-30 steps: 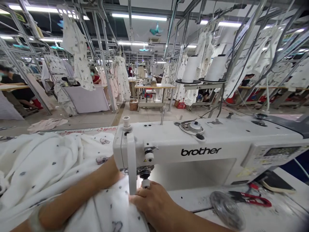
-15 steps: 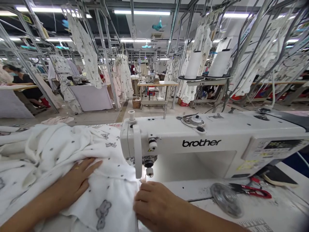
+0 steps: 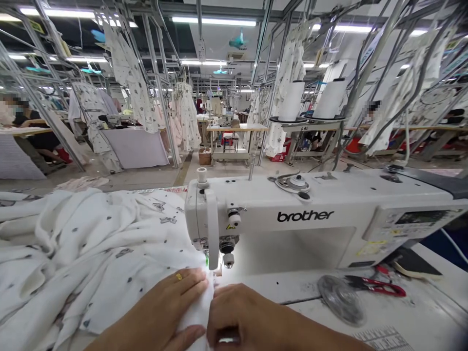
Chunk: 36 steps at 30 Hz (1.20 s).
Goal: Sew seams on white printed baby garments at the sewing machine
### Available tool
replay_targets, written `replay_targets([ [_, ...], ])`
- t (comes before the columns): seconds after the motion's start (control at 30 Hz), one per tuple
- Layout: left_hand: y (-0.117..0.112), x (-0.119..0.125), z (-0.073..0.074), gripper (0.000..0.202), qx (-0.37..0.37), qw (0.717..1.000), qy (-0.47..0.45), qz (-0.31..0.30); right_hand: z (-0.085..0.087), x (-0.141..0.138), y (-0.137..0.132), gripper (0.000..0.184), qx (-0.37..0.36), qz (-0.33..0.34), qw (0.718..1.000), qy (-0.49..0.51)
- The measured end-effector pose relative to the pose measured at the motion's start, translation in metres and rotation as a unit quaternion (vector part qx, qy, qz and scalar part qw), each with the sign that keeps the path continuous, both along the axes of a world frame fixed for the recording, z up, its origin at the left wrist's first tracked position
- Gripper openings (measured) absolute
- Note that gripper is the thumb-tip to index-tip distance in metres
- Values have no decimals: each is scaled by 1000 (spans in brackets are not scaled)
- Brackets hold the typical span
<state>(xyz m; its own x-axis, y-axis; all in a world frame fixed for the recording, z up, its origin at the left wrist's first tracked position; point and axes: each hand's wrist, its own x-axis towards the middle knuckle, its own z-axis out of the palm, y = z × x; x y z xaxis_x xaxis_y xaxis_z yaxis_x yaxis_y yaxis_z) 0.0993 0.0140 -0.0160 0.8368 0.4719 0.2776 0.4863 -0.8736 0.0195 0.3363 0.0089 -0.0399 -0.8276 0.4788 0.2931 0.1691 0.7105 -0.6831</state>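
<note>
White printed fabric (image 3: pixel 120 263) with small grey motifs lies bunched over the left of the sewing machine's table, its edge running under the lit needle area. On this fabric, just in front of the machine head, my left hand (image 3: pixel 171 297) rests with fingers stretched flat and the thumb apart; it wears a yellow ring. My right hand (image 3: pixel 243 312) is closed, its curled fingers pinching the fabric's edge beside the left hand. The white Brother sewing machine (image 3: pixel 303 195) stands right behind both hands. Its presser foot and needle are largely hidden by the lever and glare.
Red-handled thread snips (image 3: pixel 383 286) and a clear round dish (image 3: pixel 340 298) lie on the table to the right. Two white thread cones (image 3: pixel 292 101) stand behind the machine. Hanging garments (image 3: pixel 127 73), metal posts and other workstations fill the background, with people seated at the sides.
My left hand has slid right and nearer to the needle, now beside my right hand. The fabric has shifted under it, and the large bear print is out of sight. My right hand stays close by.
</note>
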Motion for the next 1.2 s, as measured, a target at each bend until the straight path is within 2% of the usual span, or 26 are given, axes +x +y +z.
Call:
replay_targets([
  [0.07, 2, -6, -3, 69, 12, 1000, -20, -4, 4, 0, -1, 10, -118, -30, 991, 60],
  [0.1, 4, -6, -3, 75, 6, 999, -32, -5, 5, -2, -2, 18, -172, -51, 979, 96],
  [0.17, 6, -2, 0, 79, -47, 998, -42, 7, 8, -5, -2, 34, -250, -98, 949, 165],
  [0.2, 8, 3, 1, 71, -88, 995, -42, 22, 9, -7, -1, 38, -274, -122, 934, 194],
  [0.27, 12, 12, 4, 35, -187, 979, -43, 64, 10, -7, 1, 40, -292, -160, 914, 231],
  [0.3, 15, 16, 4, 17, -232, 967, -54, 85, 10, -6, 3, 38, -281, -169, 915, 235],
  [0.33, 18, 18, 4, 14, -271, 954, -75, 106, 10, -4, 6, 35, -253, -176, 923, 229],
  [0.37, 20, 19, 3, 21, -305, 939, -99, 125, 10, -1, 8, 31, -204, -182, 939, 209],
  [0.43, 24, 18, 2, 26, -358, 906, -151, 169, 9, 6, 15, 25, -54, -174, 976, 121],
  [0.47, 26, 16, 1, 27, -375, 889, -174, 197, 8, 9, 18, 23, 33, -163, 984, 58],
  [0.53, 27, 11, -3, 29, -397, 856, -214, 251, 5, 13, 23, 19, 178, -134, 973, -68],
  [0.57, 27, 9, -5, 31, -403, 843, -231, 273, 4, 15, 24, 20, 222, -122, 960, -118],
  [0.63, 27, 5, -10, 34, -414, 820, -254, 301, 3, 15, 26, 23, 258, -123, 941, -181],
  [0.77, 27, 4, -16, 37, -435, 798, -279, 311, 3, 13, 24, 17, 259, -137, 933, -208],
  [0.87, 26, 8, -12, 39, -433, 801, -277, 308, 3, 14, 23, 14, 266, -131, 934, -200],
  [0.97, 25, 13, -6, 41, -415, 826, -249, 291, 3, 15, 24, 12, 287, -126, 928, -203],
  [1.1, 22, 16, -4, 36, -364, 892, -178, 201, 4, 14, 25, 11, 307, -123, 918, -218],
  [1.2, 15, 16, -9, 26, -276, 948, -114, 114, 4, 14, 26, 7, 292, -119, 924, -217],
])
